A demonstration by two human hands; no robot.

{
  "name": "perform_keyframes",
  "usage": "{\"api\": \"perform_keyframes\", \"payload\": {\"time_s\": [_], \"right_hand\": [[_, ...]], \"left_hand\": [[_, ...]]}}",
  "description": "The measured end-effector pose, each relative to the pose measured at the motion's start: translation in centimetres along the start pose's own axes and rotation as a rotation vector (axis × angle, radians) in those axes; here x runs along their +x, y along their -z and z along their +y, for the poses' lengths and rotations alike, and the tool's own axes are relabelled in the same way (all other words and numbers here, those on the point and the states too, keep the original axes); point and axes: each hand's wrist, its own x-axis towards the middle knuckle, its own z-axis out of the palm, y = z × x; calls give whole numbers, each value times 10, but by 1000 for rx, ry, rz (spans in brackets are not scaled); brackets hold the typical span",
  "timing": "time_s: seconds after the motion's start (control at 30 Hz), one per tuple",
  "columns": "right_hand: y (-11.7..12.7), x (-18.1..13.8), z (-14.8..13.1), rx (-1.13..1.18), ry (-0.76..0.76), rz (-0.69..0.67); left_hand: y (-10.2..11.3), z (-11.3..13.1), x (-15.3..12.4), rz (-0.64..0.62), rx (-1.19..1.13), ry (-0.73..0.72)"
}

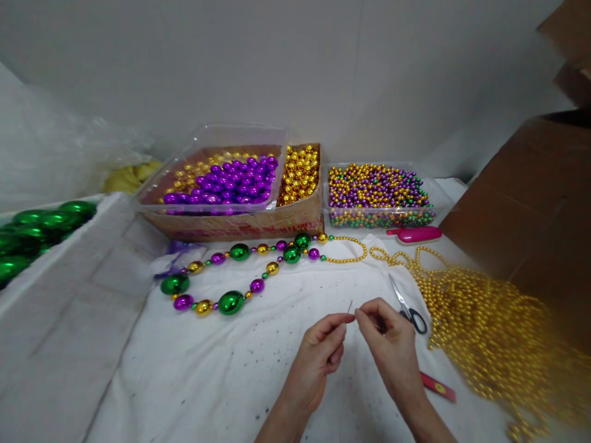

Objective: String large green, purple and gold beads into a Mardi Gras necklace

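Note:
My left hand (321,347) pinches a thin needle (349,306) that points up between thumb and forefinger. Close against it, my right hand (385,335) is closed in a pinch at the needle's lower end; what its fingertips hold is too small to make out. Beyond both hands lies a beaded necklace (231,302) of large green, purple and gold beads, with a loop of small gold beads at its right end. Scissors (409,307) with black handles rest just right of my right hand, partly hidden by it.
A clear tray of purple beads (240,178) sits on a cardboard box (231,227) of gold beads. Another clear tub (381,215) holds small mixed beads. Gold bead strands (489,326) pile at right, near a pink tool (419,234) and a red strip (438,387). Green balls (46,224) fill a box at left.

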Motion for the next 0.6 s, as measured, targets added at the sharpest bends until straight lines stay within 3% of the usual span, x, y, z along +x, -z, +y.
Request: {"api": "perform_keyframes", "payload": {"time_s": [0.6], "right_hand": [[-2, 2, 5, 14, -48, -21]], "left_hand": [[5, -6, 5, 32, 69, -32]]}}
